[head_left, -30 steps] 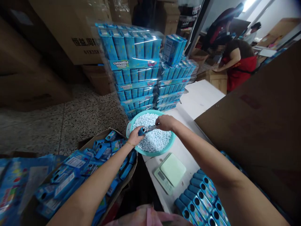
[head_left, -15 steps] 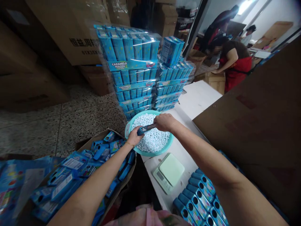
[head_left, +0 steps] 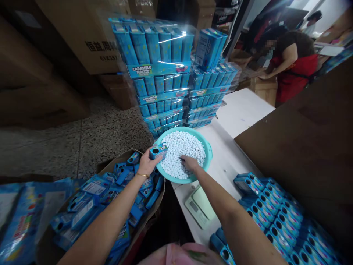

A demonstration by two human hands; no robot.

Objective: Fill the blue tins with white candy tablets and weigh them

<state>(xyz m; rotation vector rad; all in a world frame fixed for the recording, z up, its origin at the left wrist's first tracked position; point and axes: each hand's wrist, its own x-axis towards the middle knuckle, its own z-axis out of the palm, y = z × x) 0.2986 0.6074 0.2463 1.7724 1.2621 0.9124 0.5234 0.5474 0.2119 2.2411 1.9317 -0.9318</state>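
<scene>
My left hand [head_left: 149,163] is closed around a blue candy box [head_left: 162,153] with a dark round hole in its end. This box is tilted over the near-left rim of a turquoise basin [head_left: 209,162]. Small white candies [head_left: 193,145] fill the basin. My right hand [head_left: 189,162] has its fingers down among the candies, closed; a small dark bit shows at the fingertips. The scoop seen earlier in this hand is buried or covered. Just below the basin lies a pale green scale [head_left: 200,208], partly covered by my right forearm.
A carton of loose blue boxes [head_left: 93,187] stands at my left. Rows of boxes with round holes [head_left: 278,217] are on the right. Wrapped stacks of boxes [head_left: 160,70] rise behind the basin. A cardboard wall [head_left: 309,132] borders the right; a person in a red apron [head_left: 298,70] bends beyond.
My right hand has drawn back from the blue box and gone down into the candies. The box in my left hand has turned, showing its hole. The view has shifted right.
</scene>
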